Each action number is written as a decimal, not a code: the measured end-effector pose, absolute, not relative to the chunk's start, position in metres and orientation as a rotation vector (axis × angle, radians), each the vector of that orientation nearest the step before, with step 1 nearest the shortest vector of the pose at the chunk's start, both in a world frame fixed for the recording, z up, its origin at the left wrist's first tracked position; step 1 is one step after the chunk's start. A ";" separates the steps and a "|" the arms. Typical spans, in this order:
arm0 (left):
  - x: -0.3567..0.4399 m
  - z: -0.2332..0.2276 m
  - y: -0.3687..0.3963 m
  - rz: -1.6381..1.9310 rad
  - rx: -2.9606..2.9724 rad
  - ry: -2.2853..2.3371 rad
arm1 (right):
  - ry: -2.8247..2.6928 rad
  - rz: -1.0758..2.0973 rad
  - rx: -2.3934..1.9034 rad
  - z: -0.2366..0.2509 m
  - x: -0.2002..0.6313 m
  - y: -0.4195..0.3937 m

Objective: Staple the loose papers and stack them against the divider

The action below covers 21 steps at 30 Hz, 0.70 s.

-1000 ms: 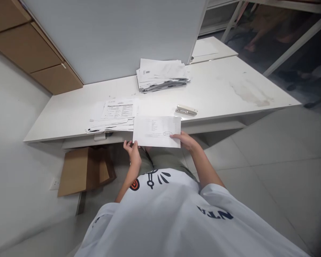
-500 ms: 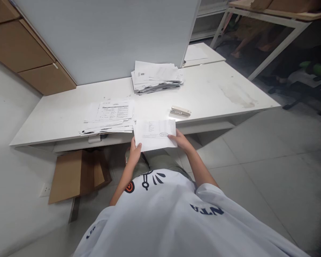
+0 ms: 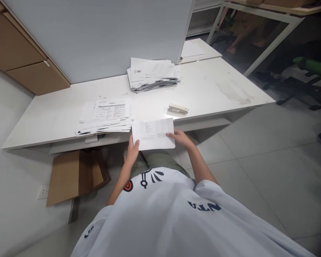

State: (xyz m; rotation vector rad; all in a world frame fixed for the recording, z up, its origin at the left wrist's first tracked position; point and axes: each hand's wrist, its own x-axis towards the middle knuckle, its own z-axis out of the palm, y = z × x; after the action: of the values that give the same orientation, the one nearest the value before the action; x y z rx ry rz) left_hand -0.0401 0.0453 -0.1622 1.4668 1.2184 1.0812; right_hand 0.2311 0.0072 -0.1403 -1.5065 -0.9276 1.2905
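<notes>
Both my hands hold one white printed sheet (image 3: pixel 152 134) with an oval stamp, at the near edge of the white desk (image 3: pixel 208 89). My left hand (image 3: pixel 133 151) grips its lower left corner and my right hand (image 3: pixel 179 137) pinches its right edge beside the stamp. Left of the sheet on the desk lies a low spread pile of printed papers (image 3: pixel 107 116). A thicker paper stack (image 3: pixel 151 74) rests further back by the partition. A metal stapler (image 3: pixel 178 109) lies just beyond my right hand.
A grey partition (image 3: pixel 104 35) stands behind the desk. A folded cardboard box (image 3: pixel 75 175) sits on the floor under the desk's left side. Brown cabinets (image 3: pixel 21 60) line the left wall. Another table frame (image 3: pixel 264 25) and a chair base (image 3: pixel 299 92) stand at the right.
The sheet looks smaller and has come closer to my body. My left hand has shifted up onto its lower left corner. The view has swung slightly right.
</notes>
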 end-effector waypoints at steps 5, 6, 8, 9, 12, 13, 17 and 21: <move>-0.043 -0.167 0.044 1.104 1.503 1.174 | -0.902 1.288 -1.495 -0.141 0.229 0.007; -0.043 -0.167 0.044 1.104 1.498 1.160 | -0.898 1.288 -1.489 -0.141 0.229 0.007; -0.043 -0.166 0.042 1.113 1.467 1.147 | -0.897 1.291 -1.469 -0.141 0.229 0.006; -0.042 -0.166 0.042 1.118 1.446 1.146 | -0.900 1.292 -1.455 -0.141 0.229 0.006; -0.041 -0.163 0.041 1.128 1.404 1.145 | -0.909 1.286 -1.417 -0.142 0.229 0.006; -0.041 -0.162 0.041 1.133 1.402 1.139 | -0.904 1.277 -1.414 -0.143 0.229 0.006; -0.040 -0.162 0.044 1.164 1.365 1.171 | -0.896 1.237 -1.400 -0.148 0.225 0.008; -0.037 -0.159 0.046 1.179 1.315 1.234 | -0.845 1.216 -1.382 -0.152 0.218 0.015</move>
State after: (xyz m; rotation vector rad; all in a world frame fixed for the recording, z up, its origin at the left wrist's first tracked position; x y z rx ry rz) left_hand -0.0368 0.0462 -0.1594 1.3150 1.2341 1.1792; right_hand 0.2179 0.0150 -0.1516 -1.3823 -0.8453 1.2155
